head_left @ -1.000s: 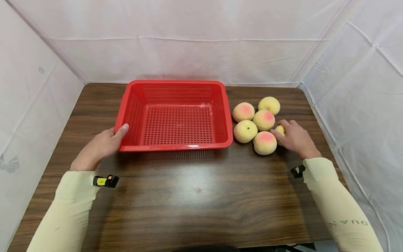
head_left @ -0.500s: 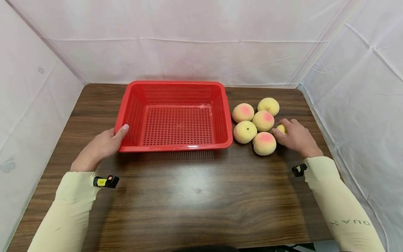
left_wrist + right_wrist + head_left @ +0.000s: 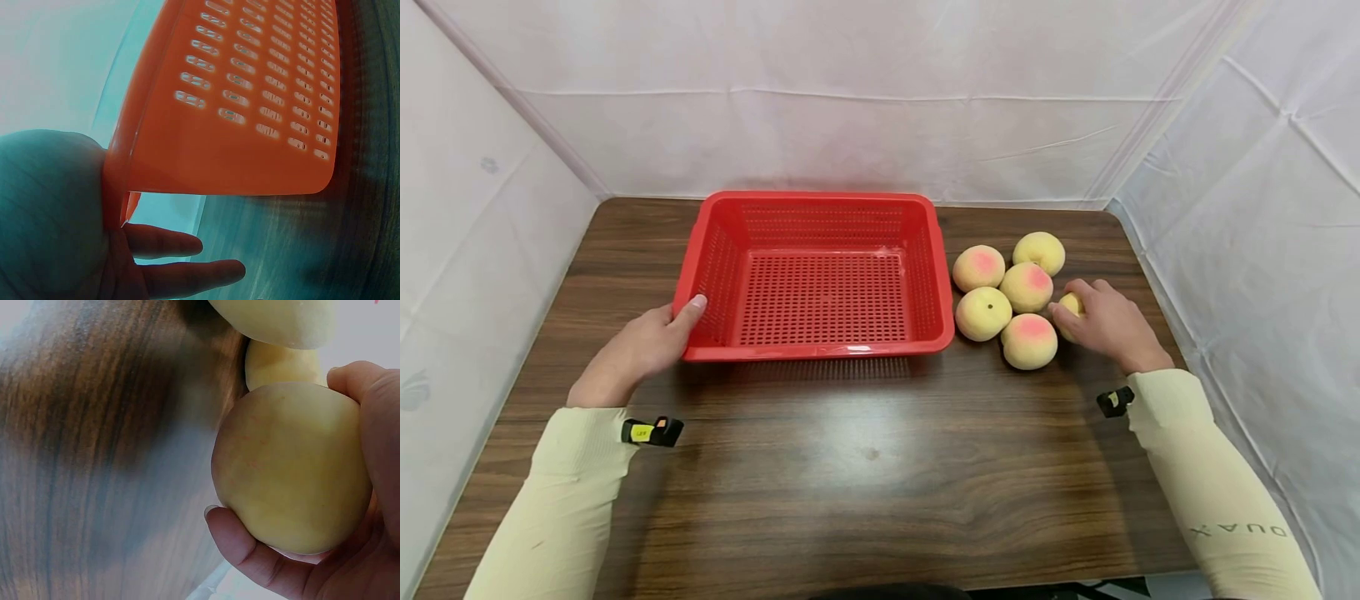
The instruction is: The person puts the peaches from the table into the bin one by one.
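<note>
Left hand (image 3: 643, 346) holds the red basket (image 3: 820, 275) at its near-left corner: thumb on the rim, fingers straight under the lip in the left wrist view. Grip there is a light pinch on the rim. Basket sits flat on the tabletop (image 3: 865, 467). Just right of the basket: cluster of five peaches (image 3: 1011, 296), touching each other. Right hand (image 3: 1105, 325) is at the cluster's right edge, grip wrapped around a sixth peach (image 3: 290, 465), thumb and fingers curled round it; that peach touches its neighbours, low over the tabletop.
</note>
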Tool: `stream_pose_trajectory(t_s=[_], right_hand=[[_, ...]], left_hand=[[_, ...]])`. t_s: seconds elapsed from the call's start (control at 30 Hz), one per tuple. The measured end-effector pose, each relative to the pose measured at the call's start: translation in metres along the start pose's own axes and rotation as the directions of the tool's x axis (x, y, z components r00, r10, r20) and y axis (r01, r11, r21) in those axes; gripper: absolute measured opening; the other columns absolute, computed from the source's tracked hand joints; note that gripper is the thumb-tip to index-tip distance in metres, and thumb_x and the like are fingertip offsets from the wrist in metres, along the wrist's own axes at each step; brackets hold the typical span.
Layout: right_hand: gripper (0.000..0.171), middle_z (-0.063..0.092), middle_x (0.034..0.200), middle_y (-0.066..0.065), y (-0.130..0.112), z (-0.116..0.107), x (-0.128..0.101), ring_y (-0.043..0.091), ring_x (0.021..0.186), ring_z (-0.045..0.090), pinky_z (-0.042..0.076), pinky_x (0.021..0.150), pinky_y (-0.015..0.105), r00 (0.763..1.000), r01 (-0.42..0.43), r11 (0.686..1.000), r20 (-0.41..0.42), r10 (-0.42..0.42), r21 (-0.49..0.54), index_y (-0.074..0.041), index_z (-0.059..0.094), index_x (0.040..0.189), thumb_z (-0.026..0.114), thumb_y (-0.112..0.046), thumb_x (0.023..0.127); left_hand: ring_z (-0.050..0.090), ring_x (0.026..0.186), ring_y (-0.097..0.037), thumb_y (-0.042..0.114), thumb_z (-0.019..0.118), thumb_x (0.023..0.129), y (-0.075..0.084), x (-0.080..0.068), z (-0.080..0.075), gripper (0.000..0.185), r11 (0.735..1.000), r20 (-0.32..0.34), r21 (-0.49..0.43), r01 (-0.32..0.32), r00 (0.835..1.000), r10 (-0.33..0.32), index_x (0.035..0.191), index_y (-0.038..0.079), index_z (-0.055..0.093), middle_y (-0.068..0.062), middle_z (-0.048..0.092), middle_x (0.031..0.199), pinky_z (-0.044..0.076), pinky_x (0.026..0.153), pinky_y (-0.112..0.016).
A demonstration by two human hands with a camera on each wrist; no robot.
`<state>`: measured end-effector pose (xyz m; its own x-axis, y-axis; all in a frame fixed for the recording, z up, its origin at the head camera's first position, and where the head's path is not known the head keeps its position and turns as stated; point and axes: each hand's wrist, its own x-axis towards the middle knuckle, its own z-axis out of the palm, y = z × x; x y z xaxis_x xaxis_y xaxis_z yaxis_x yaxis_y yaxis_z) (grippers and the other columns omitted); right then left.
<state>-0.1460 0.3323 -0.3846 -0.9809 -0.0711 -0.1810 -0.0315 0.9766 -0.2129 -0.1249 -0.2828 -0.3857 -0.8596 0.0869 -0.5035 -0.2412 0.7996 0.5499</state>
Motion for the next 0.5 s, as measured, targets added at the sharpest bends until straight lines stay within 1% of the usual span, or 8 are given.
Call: stream_pose_trajectory(t_s=[0.13, 0.37, 0.5], right_hand=[[0.051, 0.056, 0.114, 0.022, -0.001, -0.003, 0.000, 0.038, 0.088, 0.056, 0.043, 0.072, 0.048, 1.000, 0.002, 1.000, -0.004, -0.003, -0.008, -0.011, 0.058, 0.127, 0.050, -0.057, 0.104], [0.055, 0.055, 0.112, 0.022, -0.003, -0.010, -0.001, 0.038, 0.088, 0.056, 0.042, 0.070, 0.044, 1.000, -0.005, 1.000, -0.005, 0.005, -0.018, -0.011, 0.058, 0.129, 0.050, -0.058, 0.104], [0.054, 0.055, 0.114, 0.023, -0.005, -0.014, -0.002, 0.040, 0.089, 0.057, 0.044, 0.072, 0.048, 1.000, -0.003, 1.000, -0.003, 0.003, -0.025, -0.010, 0.057, 0.130, 0.050, -0.058, 0.104]], left_hand=[[0.052, 0.111, -0.038, 0.072, 0.017, 0.103, 0.000, 0.000, 0.000, 0.090, 1.000, -0.001, 0.000, -0.001, 1.000, 0.001, 0.142, -0.004, 0.043, -0.023, 0.058, 0.114, 0.045, 0.090, -0.057], [0.052, 0.111, -0.038, 0.071, 0.017, 0.104, 0.001, -0.001, 0.001, 0.089, 1.000, -0.003, -0.007, -0.001, 1.000, 0.001, 0.142, -0.005, 0.043, -0.023, 0.058, 0.114, 0.046, 0.091, -0.059], [0.052, 0.112, -0.038, 0.071, 0.017, 0.104, 0.001, -0.001, 0.001, 0.089, 1.000, 0.005, -0.015, 0.004, 1.000, -0.004, 0.143, -0.004, 0.043, -0.023, 0.058, 0.114, 0.046, 0.091, -0.060]])
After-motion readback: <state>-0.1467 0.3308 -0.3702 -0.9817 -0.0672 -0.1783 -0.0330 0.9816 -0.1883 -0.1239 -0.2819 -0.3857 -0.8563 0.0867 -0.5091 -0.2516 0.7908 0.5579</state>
